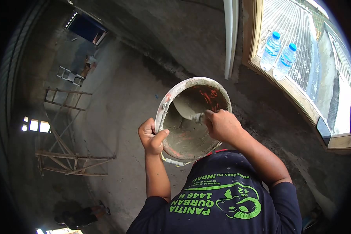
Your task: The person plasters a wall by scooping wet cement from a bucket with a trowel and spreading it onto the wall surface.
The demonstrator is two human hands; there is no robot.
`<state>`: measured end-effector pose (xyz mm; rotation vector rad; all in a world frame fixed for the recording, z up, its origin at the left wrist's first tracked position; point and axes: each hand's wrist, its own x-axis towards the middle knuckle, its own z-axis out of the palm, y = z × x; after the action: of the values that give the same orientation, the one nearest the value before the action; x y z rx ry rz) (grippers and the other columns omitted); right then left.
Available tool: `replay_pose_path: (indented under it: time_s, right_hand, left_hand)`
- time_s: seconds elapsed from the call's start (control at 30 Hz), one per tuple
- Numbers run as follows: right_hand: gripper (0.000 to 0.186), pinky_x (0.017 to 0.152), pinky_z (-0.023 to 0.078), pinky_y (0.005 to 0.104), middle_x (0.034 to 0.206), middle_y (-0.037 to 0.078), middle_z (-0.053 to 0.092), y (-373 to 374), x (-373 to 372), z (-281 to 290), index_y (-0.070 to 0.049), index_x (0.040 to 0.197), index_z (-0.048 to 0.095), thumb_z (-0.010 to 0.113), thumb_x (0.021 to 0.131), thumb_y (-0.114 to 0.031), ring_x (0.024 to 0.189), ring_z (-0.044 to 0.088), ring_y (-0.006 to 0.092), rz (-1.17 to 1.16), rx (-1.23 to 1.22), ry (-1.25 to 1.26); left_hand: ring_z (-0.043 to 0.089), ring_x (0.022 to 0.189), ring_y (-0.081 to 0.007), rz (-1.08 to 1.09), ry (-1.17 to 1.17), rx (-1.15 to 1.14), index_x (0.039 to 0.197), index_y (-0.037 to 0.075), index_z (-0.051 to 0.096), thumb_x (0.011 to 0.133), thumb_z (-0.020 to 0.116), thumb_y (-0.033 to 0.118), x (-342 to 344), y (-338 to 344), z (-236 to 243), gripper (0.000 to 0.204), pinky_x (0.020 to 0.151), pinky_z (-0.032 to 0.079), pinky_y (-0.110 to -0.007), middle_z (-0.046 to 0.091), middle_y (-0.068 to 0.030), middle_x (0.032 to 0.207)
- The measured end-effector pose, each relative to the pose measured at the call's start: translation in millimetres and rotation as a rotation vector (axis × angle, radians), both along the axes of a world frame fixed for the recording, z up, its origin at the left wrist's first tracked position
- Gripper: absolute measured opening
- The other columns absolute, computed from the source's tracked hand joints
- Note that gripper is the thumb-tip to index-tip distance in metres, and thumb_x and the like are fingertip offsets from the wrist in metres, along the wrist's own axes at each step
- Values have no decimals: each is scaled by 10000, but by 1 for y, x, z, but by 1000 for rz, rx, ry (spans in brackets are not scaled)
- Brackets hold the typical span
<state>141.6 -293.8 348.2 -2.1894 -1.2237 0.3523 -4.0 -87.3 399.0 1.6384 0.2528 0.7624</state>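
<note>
A round bucket (191,81) with a mortar-caked rim is in front of my chest, its mouth facing up toward me. Wet grey mortar (189,138) coats its inside, with orange patches showing on the wall. My left hand (152,136) is closed on the bucket's left rim, thumb over the edge. Inside the mouth, my right hand (223,126) grips the handle of a trowel (182,106). The trowel's mortar-smeared blade points to the upper left, near the bucket's inner wall. A bail handle with a pale grip (174,162) hangs at the near side.
Two water bottles (270,50) with blue caps stand on the wooden window sill (296,91) at right, with a dark flat object (323,128) farther along. A white pipe (230,39) runs beside the frame. Wooden scaffolding (70,158), a ladder (69,75) and a person (84,216) are at left.
</note>
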Motion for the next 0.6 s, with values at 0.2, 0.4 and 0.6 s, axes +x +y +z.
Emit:
replay_pose_path:
  time_s: [0.2,0.4,0.6]
  right_hand:
    - [222,672,575,519,749,257,687,8,-13,-8,-1,950,666,656,864,-206,727,698,443,122,34,-14]
    - [177,682,578,512,755,236,691,-1,-1,-10,-49,885,706,648,828,-207,746,702,418,169,40,26]
    - [199,699,584,504,767,237,700,8,-10,-8,-47,857,736,651,829,-223,759,712,409,240,-137,-14]
  left_hand:
    - [304,592,-36,14,-22,-5,647,133,324,639,624,-50,2,0,2,351,545,240,-250,402,71,624]
    - [303,593,-38,-3,-5,14,636,133,331,632,657,-27,-10,4,0,364,543,233,-254,387,74,621]
    - [328,579,-49,7,4,102,640,132,324,613,647,-25,-14,13,-5,361,538,241,-259,437,44,620]
